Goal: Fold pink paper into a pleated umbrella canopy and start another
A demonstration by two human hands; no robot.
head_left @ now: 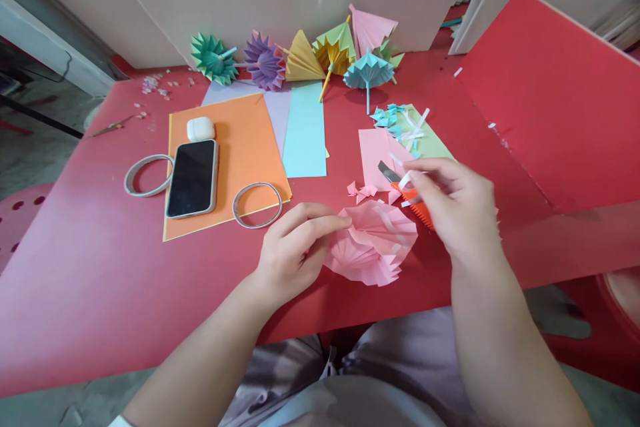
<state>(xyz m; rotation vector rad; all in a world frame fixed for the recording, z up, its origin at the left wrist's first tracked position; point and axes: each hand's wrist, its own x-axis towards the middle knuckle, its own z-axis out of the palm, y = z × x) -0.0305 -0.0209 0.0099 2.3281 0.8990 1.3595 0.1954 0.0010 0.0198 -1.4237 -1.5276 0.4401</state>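
A pink pleated paper fan shape (373, 243) lies on the red table (100, 267) near its front edge. My left hand (293, 247) pinches the fan's left side, fingers closed on the folds. My right hand (457, 207) holds an orange utility knife (407, 197), blade out and pointing up-left, with a white paper strip at the fingertips. Small pink paper scraps (361, 191) lie just beyond the fan.
A phone (193, 177) and a white earbud case (201, 128) rest on orange paper (250, 140), flanked by two tape rings (146, 175) (257, 205). Lilac, blue, pink and green sheets lie further back. Folded paper umbrellas (300, 57) line the wall. A red board (550, 93) leans at the right.
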